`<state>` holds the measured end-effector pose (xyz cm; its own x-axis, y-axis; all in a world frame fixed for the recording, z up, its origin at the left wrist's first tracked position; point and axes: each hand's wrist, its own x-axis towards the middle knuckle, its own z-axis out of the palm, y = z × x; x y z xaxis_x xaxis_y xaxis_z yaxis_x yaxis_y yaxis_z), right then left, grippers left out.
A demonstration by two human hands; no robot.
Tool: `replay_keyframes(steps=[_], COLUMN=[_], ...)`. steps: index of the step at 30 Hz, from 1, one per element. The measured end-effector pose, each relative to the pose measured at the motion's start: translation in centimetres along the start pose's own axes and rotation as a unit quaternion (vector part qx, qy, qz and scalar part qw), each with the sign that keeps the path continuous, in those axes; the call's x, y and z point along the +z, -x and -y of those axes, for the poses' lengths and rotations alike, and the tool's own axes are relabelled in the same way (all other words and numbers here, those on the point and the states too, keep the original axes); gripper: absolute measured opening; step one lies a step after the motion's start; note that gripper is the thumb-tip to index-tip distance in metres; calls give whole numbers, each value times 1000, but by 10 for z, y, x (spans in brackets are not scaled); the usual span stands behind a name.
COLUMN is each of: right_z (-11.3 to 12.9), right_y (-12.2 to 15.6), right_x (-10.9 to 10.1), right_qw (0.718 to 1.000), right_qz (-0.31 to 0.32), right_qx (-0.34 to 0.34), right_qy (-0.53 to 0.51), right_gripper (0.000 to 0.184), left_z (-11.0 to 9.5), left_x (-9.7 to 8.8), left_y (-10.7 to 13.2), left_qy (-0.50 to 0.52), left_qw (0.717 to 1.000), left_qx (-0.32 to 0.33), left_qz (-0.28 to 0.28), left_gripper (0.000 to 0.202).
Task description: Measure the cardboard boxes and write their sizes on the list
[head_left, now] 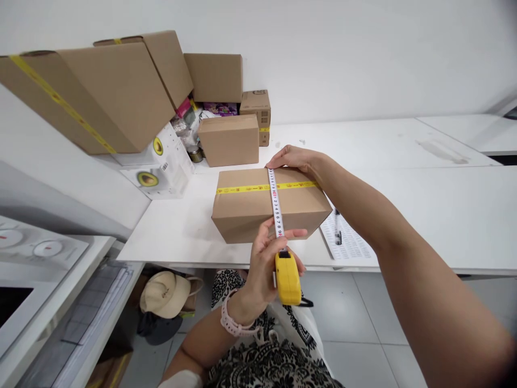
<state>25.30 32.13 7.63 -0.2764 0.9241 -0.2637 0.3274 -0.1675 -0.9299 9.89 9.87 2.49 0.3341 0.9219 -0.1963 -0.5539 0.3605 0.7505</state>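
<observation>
A brown cardboard box point(246, 205) with a strip of yellow printed tape along its top sits near the front edge of the white table point(173, 231). Across its top runs the white blade of a yellow tape measure point(288, 279). My left hand point(264, 264), with a pink watch band at the wrist, is closed around the tape measure just in front of the box. At the box's far edge, the fingers of my right hand point(293, 156) pinch the blade's end. A pen point(338, 231) lies on a printed sheet point(351, 245) right of the box, partly behind my right forearm.
Large cardboard boxes point(121, 91) are stacked at the left on white cartons point(161, 167) with avocado pictures. A smaller box point(230, 140) stands behind the measured one. Below left, a beige cap point(165, 293) hangs near a white appliance point(36, 258).
</observation>
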Motion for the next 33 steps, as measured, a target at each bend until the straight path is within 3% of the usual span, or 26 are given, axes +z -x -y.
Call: replay_keyframes(steps=[24,33], right_z=[1,-8], right_y=[1,-6], right_x=[1,-2], right_qw=[1000,998], right_qz=[-2,15], right_qx=[3,-43], right_qy=[-10,39], right_gripper=[21,21], left_z=[1,2], left_x=[1,-3], left_y=[-2,-3], left_qy=[-6,-9], left_qw=[1000,1000], left_qx=[16,23], left_qz=[-16,7], left_gripper=[40,41])
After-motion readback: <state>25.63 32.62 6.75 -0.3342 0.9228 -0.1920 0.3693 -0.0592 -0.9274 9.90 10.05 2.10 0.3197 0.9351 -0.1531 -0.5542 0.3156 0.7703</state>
